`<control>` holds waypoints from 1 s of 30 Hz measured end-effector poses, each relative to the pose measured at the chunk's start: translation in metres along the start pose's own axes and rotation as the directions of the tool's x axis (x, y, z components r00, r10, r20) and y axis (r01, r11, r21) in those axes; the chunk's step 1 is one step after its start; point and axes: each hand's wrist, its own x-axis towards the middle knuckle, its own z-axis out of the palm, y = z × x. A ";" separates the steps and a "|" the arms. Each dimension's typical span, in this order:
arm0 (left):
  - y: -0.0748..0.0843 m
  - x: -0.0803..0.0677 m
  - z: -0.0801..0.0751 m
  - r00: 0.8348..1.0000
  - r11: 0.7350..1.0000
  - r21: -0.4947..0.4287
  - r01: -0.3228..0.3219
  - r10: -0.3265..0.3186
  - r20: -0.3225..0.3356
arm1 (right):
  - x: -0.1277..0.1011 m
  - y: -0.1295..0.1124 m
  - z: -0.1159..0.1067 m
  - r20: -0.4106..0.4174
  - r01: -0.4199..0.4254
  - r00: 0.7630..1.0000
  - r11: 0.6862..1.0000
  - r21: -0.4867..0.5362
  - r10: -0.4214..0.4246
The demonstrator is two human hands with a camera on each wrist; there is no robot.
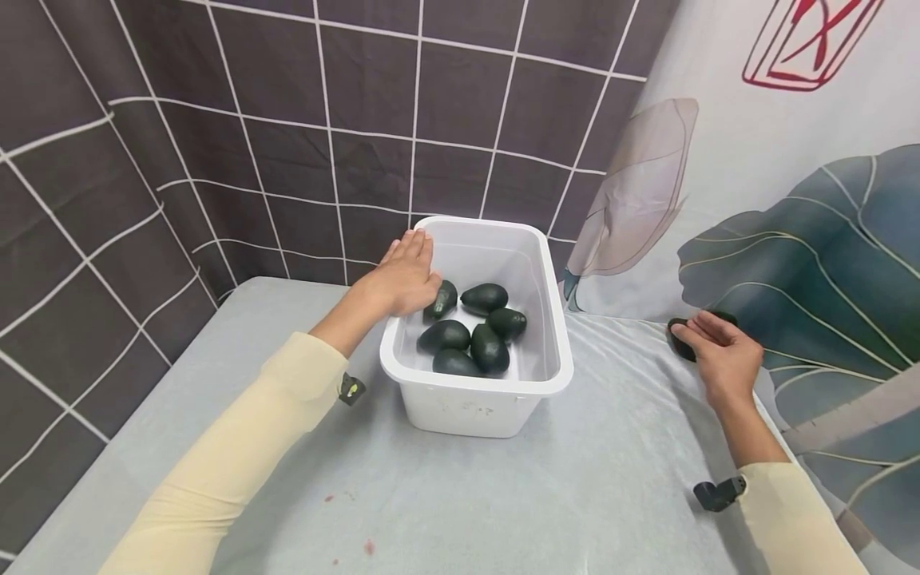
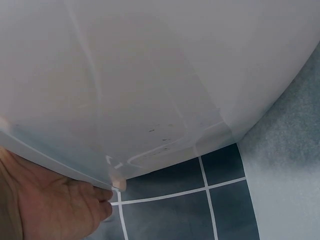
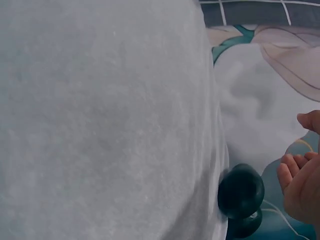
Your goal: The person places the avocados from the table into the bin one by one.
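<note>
Several dark green avocados (image 1: 489, 348) lie in a white plastic tub (image 1: 480, 386) in the head view. My left hand (image 1: 406, 275) rests on the tub's left rim, its fingers extended along it. In the left wrist view that hand (image 2: 60, 205) shows palm side beside the rim, against the tub's wall (image 2: 135, 100). At the right edge of the table, my right hand (image 1: 722, 355) hovers by a dark avocado (image 1: 681, 339), with another partly hidden behind it. The right wrist view shows the loosely bent hand (image 3: 302, 185) apart from the avocado (image 3: 242, 191).
A pale grey cloth covers the table (image 1: 431, 495), with a few small reddish stains at the front. A dark tiled-pattern curtain (image 1: 273, 152) hangs behind and to the left. On the right hangs a white curtain (image 1: 762, 144) with large leaf prints.
</note>
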 end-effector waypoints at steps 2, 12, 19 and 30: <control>0.000 0.000 0.000 1.000 1.000 0.003 -0.001 0.001 -0.004 | 0.002 0.000 -0.001 -0.016 0.002 1.000 1.000 0.012 -0.002; 0.000 -0.001 -0.001 1.000 1.000 0.000 0.002 -0.002 0.000 | 0.008 0.005 -0.006 -0.083 -0.076 0.994 0.987 -0.138 0.065; 0.000 -0.002 -0.001 1.000 1.000 -0.002 0.010 -0.010 -0.003 | 0.013 0.010 -0.009 -0.088 -0.106 0.992 0.965 -0.240 0.087; 0.001 -0.001 -0.001 1.000 1.000 0.002 0.008 -0.008 -0.006 | 0.019 0.020 -0.018 -0.105 -0.116 0.991 0.922 -0.369 0.083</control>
